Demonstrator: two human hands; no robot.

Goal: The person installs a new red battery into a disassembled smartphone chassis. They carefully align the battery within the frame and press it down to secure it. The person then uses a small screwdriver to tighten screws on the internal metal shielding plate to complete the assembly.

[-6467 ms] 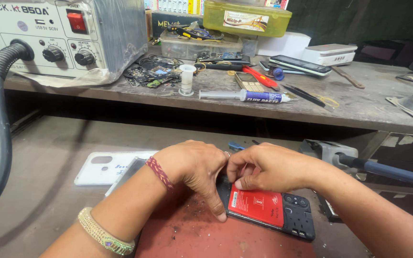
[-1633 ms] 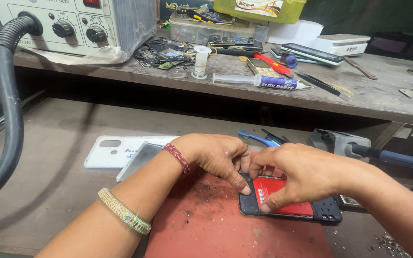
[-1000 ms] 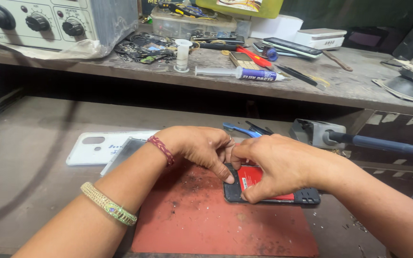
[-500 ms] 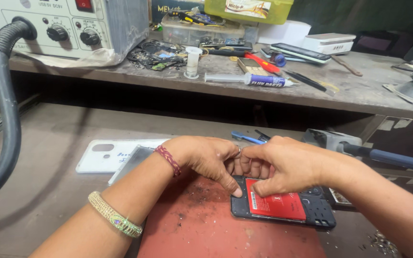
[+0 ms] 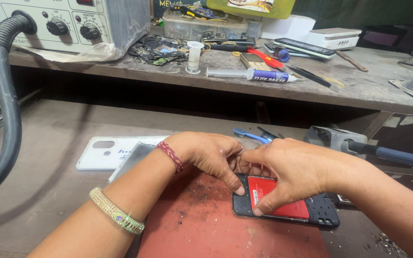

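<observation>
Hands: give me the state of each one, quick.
Left hand: fingers curled, tips pressing the top edge of the opened black phone with red battery.
Right hand: curled over the same phone, thumb on the battery; not lifting it.

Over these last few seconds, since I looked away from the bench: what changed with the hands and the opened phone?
Little changed. Both hands kept working at the top edge of the opened phone with its red battery; left hand and right hand stayed pressed together there, fingertips on the frame. Only the camera view shifted. The phone remained on the red mat, the white back cover beside it.
</observation>
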